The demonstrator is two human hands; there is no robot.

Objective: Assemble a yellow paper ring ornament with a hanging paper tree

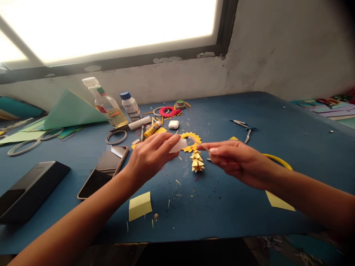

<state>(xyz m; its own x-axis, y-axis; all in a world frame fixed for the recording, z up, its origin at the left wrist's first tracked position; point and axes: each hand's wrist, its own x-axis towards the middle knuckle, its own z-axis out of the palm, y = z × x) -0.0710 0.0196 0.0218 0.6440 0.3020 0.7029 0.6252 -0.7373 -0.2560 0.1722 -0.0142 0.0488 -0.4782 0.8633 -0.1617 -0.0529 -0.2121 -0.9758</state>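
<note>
Small white object (pixel 179 146) is held above the blue table (pixel 222 214) in the bent fingers of the left hand (pixel 152 150); the right hand (pixel 238 159) pinches a thin stick (pixel 203 146) that points toward it; a pale folded-paper piece (pixel 197 162) lies below, between the hands; a yellow paper ring (pixel 192 135) lies just beyond

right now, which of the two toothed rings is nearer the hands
The yellow ring, just beyond the left hand and right hand; the red ring lies farther back, toward the wall.
</note>
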